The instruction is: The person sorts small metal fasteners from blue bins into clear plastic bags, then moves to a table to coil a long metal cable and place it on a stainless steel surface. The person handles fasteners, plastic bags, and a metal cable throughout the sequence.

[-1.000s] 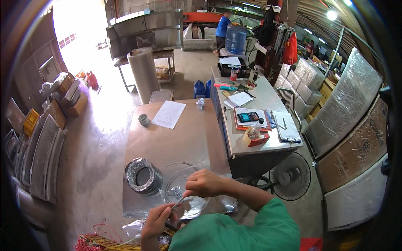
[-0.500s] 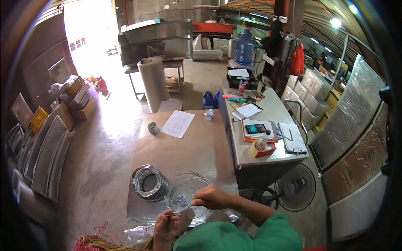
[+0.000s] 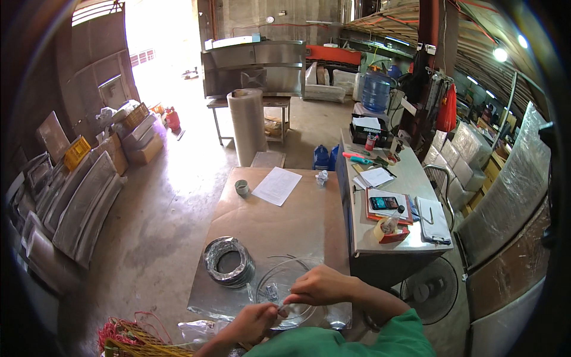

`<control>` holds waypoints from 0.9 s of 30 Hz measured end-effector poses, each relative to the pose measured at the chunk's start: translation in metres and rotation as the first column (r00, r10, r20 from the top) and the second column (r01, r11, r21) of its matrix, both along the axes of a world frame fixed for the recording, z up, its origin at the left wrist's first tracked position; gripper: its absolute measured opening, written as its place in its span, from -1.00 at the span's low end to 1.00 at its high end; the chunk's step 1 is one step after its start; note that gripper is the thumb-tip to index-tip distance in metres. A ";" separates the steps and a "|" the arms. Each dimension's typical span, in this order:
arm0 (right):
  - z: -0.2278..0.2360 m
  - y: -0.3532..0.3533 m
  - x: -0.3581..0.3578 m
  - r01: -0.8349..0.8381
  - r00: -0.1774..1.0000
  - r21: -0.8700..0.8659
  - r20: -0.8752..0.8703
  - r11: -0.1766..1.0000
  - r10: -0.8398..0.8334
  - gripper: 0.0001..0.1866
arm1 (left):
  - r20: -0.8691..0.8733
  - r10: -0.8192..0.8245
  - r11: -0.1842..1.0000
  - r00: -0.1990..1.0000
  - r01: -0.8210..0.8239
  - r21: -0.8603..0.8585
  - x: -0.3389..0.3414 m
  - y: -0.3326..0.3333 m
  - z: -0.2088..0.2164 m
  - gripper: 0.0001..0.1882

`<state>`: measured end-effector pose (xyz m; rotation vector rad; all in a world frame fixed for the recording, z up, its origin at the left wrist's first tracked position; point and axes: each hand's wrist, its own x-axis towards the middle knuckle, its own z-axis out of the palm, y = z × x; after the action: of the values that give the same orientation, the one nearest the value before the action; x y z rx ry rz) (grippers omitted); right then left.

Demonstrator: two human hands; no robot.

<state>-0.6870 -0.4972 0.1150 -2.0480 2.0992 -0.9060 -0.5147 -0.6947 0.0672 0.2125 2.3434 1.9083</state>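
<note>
My right hand (image 3: 320, 285) is closed in a pinch on a thin, pale grey cable, above a loose coil (image 3: 262, 278) of the same cable. Just to its lower left, my left hand (image 3: 257, 321) also pinches the cable, and the fingertips of both hands nearly meet. The short stretch between them is mostly hidden by fingers. Inside the loose coil lies a small crumpled piece of clear plastic (image 3: 272, 291). A thick cable coil (image 3: 229, 262) wrapped in shiny film rests on the metal-topped table (image 3: 273, 229), left of my hands.
A printed sheet (image 3: 277, 186), a tape roll (image 3: 241, 187) and crumpled plastic (image 3: 322, 177) lie toward the table's far end. The desk at right bears a phone (image 3: 383, 203), a tape dispenser (image 3: 392, 229) and a clipboard (image 3: 433, 220). A floor fan (image 3: 429, 291) stands beside it.
My left hand has come up and right, closer to my right hand, so less cable shows between them. The whole view has shifted, with the scene appearing further right.
</note>
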 end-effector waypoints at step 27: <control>-0.037 -0.032 0.030 0.137 0.857 0.161 0.476 0.977 -0.198 -0.70 | -0.421 0.525 0.821 0.740 -0.310 0.479 -0.072 -0.034 0.032 -0.60</control>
<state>-0.6569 -0.5295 0.0783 -1.3948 2.0006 -1.1431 -0.5872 -0.7289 0.0995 0.2946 2.4671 2.8708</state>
